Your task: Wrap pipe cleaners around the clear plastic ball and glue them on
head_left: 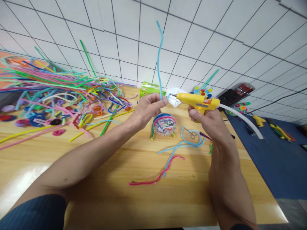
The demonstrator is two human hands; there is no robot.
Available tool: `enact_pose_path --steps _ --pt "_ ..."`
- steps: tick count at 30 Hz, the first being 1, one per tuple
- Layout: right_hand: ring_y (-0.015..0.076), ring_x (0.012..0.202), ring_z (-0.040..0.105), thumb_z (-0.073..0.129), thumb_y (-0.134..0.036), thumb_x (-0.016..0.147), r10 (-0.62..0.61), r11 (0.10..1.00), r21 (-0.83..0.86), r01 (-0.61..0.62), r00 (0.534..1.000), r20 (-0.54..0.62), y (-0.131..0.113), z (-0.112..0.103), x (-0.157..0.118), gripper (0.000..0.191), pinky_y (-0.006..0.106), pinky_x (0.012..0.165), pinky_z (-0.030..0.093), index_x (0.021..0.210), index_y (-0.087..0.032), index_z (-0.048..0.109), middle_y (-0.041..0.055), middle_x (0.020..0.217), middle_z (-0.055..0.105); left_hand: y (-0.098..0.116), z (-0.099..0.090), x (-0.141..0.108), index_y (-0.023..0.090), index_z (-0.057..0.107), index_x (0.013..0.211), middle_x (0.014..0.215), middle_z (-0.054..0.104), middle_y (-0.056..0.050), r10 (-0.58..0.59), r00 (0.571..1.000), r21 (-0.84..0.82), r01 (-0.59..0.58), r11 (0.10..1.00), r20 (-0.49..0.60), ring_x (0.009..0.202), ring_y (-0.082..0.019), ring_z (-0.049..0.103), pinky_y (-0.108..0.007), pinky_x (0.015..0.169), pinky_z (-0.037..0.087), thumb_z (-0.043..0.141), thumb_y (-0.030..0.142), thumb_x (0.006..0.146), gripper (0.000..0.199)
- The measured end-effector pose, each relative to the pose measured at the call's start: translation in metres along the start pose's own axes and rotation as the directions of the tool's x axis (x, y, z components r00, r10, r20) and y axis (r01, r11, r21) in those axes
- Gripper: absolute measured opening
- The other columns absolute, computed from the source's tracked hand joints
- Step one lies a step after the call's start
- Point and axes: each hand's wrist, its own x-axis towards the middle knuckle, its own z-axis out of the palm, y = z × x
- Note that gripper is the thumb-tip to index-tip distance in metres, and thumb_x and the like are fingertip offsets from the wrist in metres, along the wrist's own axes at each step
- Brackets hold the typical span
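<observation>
My left hand [150,108] pinches a light blue pipe cleaner [159,60] that rises upright, with its short lower end poking out past my fingertips. Wrapped around the handle of a yellow hot glue gun [199,99] is my right hand [206,119]. The gun's metal nozzle points left and meets or nearly meets that short blue end; a thick white glue stick [242,116] curves out of its back. Below my left hand stands a round, clear-fronted object [164,124] rimmed with blue and pink pipe cleaners, on green and yellow feet.
A big heap of coloured pipe cleaners [62,83] covers the left of the wooden table [115,204]. Scissors [192,134], loose blue pipe cleaners [182,145] and a red one [155,180] lie in front. A green box [150,89] stands against the tiled wall.
</observation>
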Motion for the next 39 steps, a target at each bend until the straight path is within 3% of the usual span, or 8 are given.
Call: enact_pose_path --steps 7,26,39 --pt "0.0239 0.088 0.07 0.083 -0.054 0.092 0.008 1.0 -0.004 -0.008 1.0 -0.003 -0.0023 0.0 -0.0008 0.031 0.04 0.074 0.06 0.098 -0.024 0.074 0.0054 0.091 0.075 0.0007 0.0002 -0.0003 0.019 0.063 0.07 0.061 0.05 0.006 -0.003 1.0 -0.002 0.003 1.0 -0.002 0.051 -0.006 0.038 -0.024 0.048 0.029 0.093 0.033 0.076 0.033" --pt "0.0223 0.079 0.063 0.082 -0.064 0.094 -0.002 0.999 -0.04 0.003 1.0 0.003 -0.0019 -0.0002 -0.0009 0.039 0.04 0.071 0.057 0.095 -0.027 0.072 0.003 0.084 0.069 0.0014 0.0003 -0.0004 0.02 0.063 0.07 0.059 0.049 0.007 -0.005 1.0 0.01 0.005 1.0 -0.005 0.05 -0.006 0.037 -0.023 0.048 0.029 0.092 0.033 0.079 0.034" --pt "0.0244 0.084 0.068 0.083 -0.062 0.092 -0.011 0.999 -0.036 0.011 1.0 -0.01 -0.0048 0.0022 -0.0001 0.039 0.041 0.074 0.06 0.094 -0.025 0.071 0.0036 0.085 0.071 -0.0009 -0.0011 -0.0002 0.02 0.063 0.07 0.058 0.049 0.006 -0.002 1.0 0.013 0.002 1.0 -0.003 0.051 -0.007 0.037 -0.024 0.05 0.029 0.093 0.033 0.078 0.034"
